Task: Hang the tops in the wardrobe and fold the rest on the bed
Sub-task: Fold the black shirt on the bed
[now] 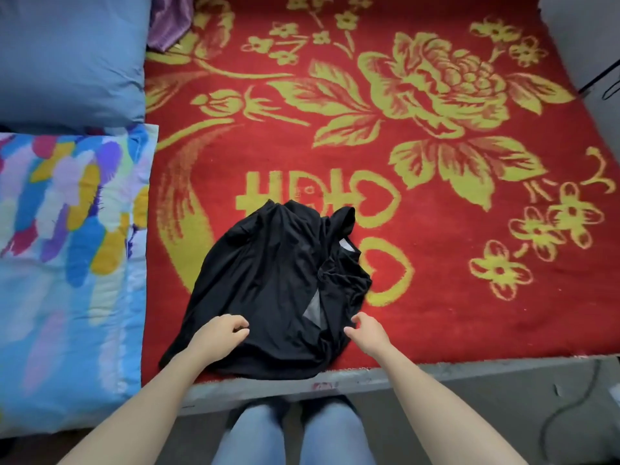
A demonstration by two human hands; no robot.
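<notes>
Jeans (255, 437) below, left hand (223, 332) and right hand (367, 332) sit apart, fingers curled at the near end of the black garment (275, 280) (grip unclear), which stretches away between them, equally near both.

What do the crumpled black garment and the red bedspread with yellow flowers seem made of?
The crumpled black garment looks like thin, matte knit, probably jersey: it drapes in soft folds. The red bedspread with yellow flowers seems thick, fuzzy pile, perhaps towelling: pattern edges are feathery.
</notes>
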